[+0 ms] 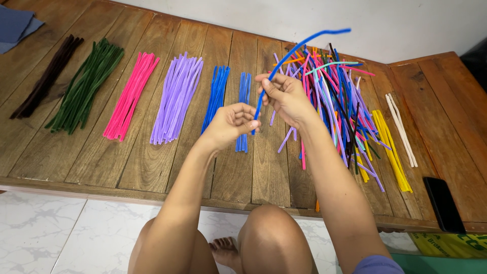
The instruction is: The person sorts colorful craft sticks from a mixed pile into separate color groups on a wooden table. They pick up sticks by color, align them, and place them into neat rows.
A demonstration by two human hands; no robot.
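Observation:
A bent blue pipe cleaner (294, 50) is held up over the wooden table (66, 162). My left hand (231, 123) pinches its lower end, and my right hand (285, 96) grips it a little higher. Below my hands lie two small bundles of blue pipe cleaners (217, 96), (244, 109). Just right of my right hand sits a mixed heap of many-coloured pipe cleaners (337, 101).
Sorted rows lie along the table: dark brown (48, 76), green (86, 86), pink (132, 96), lilac (177, 99), yellow (390, 149), white (401, 129). A black phone (445, 204) rests at the right front edge. A blue cloth (15, 25) sits far left.

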